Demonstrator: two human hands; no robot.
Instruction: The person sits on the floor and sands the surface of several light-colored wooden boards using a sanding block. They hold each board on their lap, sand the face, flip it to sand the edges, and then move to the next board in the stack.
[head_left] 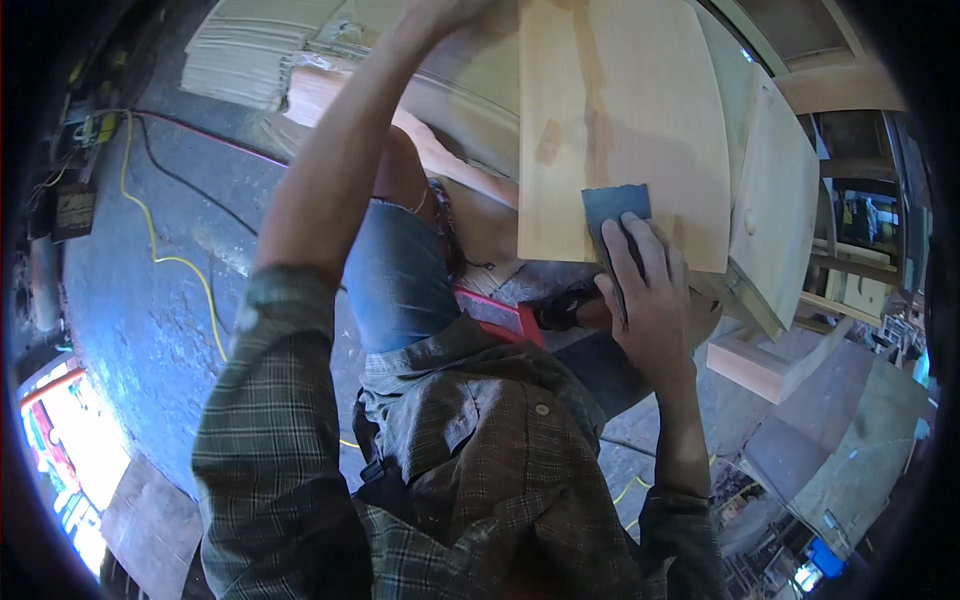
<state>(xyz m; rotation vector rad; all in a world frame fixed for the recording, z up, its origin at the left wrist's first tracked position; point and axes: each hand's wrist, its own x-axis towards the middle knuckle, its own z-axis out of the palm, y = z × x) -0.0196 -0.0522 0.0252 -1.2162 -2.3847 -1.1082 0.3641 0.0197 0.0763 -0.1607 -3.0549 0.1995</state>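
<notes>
Workshop floor (140, 320) below; right grip (648, 285) pinches dark sheet (610, 205) over wooden panel (660, 100), apparently sanding; left grip (448, 12) unclear; even pressure needed next.

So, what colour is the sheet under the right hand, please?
The sheet is dark blue-grey, best seen in the head view.

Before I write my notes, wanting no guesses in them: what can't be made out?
All in the head view:
Left hand: fingers cut off by the top edge.
Wooden panel: far end cut off there too.
Dark sheet: partly covered by the right hand.
Clutter near the right rim: too small.
</notes>
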